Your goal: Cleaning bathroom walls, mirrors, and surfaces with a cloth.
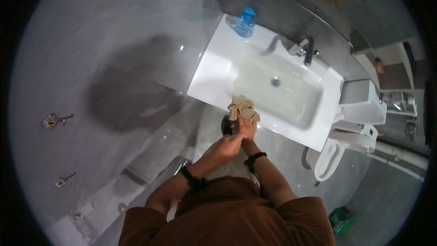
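A crumpled beige cloth (243, 108) lies over the front rim of the white washbasin (207, 79). Pressed to its near side is my right hand (248, 128), fingers extended over the fabric and gripping part of it. My left hand (228, 148) comes in just beside it and touches the right hand near the thumb and wrist. Its fingertips are hidden there, so I cannot see how they are bent. Both wrists wear dark bands.
A blue bottle (246, 23) stands on the basin's far left corner. The chrome faucet (307, 51) rises at the back, beyond the drain (275, 82). To the right is a white toilet (330, 159); a green bin (341, 221) sits lower right.
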Demonstrator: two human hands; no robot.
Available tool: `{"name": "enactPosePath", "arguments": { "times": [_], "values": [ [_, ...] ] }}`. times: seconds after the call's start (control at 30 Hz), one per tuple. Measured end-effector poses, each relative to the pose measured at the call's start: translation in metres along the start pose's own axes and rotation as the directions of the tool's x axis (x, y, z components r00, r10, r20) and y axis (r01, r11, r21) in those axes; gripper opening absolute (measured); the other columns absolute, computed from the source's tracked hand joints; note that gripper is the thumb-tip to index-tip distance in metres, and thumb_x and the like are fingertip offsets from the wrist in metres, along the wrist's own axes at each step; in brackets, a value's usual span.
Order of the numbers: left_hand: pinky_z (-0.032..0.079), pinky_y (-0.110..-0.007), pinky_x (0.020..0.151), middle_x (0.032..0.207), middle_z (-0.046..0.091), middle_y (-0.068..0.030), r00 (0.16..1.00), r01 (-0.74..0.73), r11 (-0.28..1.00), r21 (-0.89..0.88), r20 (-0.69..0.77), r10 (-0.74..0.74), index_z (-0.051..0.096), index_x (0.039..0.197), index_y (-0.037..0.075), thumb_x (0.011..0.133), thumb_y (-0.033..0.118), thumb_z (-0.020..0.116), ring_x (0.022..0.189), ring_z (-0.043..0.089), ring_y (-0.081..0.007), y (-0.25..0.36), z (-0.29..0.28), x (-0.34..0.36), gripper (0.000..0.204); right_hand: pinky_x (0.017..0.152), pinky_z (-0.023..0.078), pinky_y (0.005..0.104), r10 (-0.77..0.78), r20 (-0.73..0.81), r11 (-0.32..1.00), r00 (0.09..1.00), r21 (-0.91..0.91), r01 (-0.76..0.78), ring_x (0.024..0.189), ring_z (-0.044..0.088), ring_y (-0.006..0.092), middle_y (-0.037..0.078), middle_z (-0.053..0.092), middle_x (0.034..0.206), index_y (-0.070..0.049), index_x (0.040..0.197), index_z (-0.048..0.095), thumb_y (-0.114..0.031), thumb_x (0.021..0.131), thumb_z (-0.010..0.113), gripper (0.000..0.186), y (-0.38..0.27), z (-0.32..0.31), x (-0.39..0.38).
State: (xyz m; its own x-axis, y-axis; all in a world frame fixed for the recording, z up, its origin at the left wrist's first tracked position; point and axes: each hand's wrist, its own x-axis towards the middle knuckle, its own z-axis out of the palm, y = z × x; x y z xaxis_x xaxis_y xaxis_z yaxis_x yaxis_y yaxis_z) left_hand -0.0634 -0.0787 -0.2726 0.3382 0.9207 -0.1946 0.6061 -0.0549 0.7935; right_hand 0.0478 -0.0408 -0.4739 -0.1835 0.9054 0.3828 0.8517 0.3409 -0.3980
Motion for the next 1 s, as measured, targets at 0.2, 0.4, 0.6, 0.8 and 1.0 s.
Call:
{"name": "enactPosePath", "arguments": {
  "times": [0.2, 0.4, 0.6, 0.8, 1.0],
  "values": [
    [0.051, -0.046, 0.067, 0.082, 0.065, -0.0191, 0.997, 0.040, 0.995, -0.088, -0.061, -0.045, 0.054, 0.114, 0.007, 0.100, 0.016, 0.050, 0.076, 0.065, -0.0416, -0.012, -0.025, -0.002, 0.017, 0.103, 0.039, 0.0535, -0.083, 0.206, 0.993, 0.975, 0.104, 0.063, 0.114, 0.061, 0.0261, 0.004, 0.067, 0.122, -0.016, 0.146, 0.050, -0.022, 0.086, 0.062, 0.061, -0.048, 0.022, 0.053],
    [0.052, -0.048, 0.068, 0.085, 0.067, -0.0185, 0.969, 0.140, 0.987, -0.081, -0.193, -0.153, 0.060, 0.102, 0.008, 0.095, 0.016, 0.053, 0.080, 0.066, -0.0407, -0.016, -0.024, 0.012, 0.013, 0.106, 0.037, 0.0496, -0.205, 0.313, 0.948, 0.928, 0.300, 0.108, 0.120, 0.057, 0.0337, 0.015, 0.064, 0.126, -0.012, 0.140, 0.052, -0.015, 0.090, 0.061, 0.051, -0.090, -0.010, 0.117],
    [0.053, -0.045, 0.065, 0.082, 0.066, -0.0183, 0.940, 0.186, 0.975, -0.123, -0.265, -0.213, 0.061, 0.102, 0.007, 0.096, 0.016, 0.055, 0.076, 0.067, -0.0394, -0.015, -0.039, 0.051, 0.013, 0.105, 0.037, 0.0505, -0.293, 0.192, 0.926, 0.937, 0.302, 0.227, 0.120, 0.057, 0.0331, 0.015, 0.064, 0.127, -0.012, 0.139, 0.053, -0.013, 0.086, 0.062, 0.054, -0.083, 0.019, 0.164],
    [0.052, -0.042, 0.062, 0.078, 0.065, -0.0179, 0.901, 0.209, 0.960, -0.185, -0.344, -0.263, 0.062, 0.101, 0.005, 0.097, 0.011, 0.054, 0.071, 0.067, -0.0346, -0.018, -0.048, 0.075, 0.011, 0.106, 0.037, 0.0508, -0.218, 0.138, 0.942, 0.966, 0.288, 0.171, 0.117, 0.059, 0.0320, 0.015, 0.065, 0.122, -0.008, 0.137, 0.056, -0.014, 0.083, 0.063, 0.055, -0.068, 0.040, 0.244],
    [0.050, -0.037, 0.063, 0.077, 0.065, -0.0149, 0.795, 0.291, 0.922, -0.255, -0.471, -0.381, 0.061, 0.098, 0.004, 0.096, 0.009, 0.052, 0.069, 0.067, -0.0279, -0.016, -0.053, 0.081, 0.010, 0.108, 0.034, 0.0504, -0.170, 0.034, 0.966, 0.985, 0.204, 0.160, 0.117, 0.059, 0.0308, 0.015, 0.066, 0.121, -0.007, 0.140, 0.054, -0.017, 0.085, 0.060, 0.056, -0.065, 0.068, 0.297]
  ]
}}
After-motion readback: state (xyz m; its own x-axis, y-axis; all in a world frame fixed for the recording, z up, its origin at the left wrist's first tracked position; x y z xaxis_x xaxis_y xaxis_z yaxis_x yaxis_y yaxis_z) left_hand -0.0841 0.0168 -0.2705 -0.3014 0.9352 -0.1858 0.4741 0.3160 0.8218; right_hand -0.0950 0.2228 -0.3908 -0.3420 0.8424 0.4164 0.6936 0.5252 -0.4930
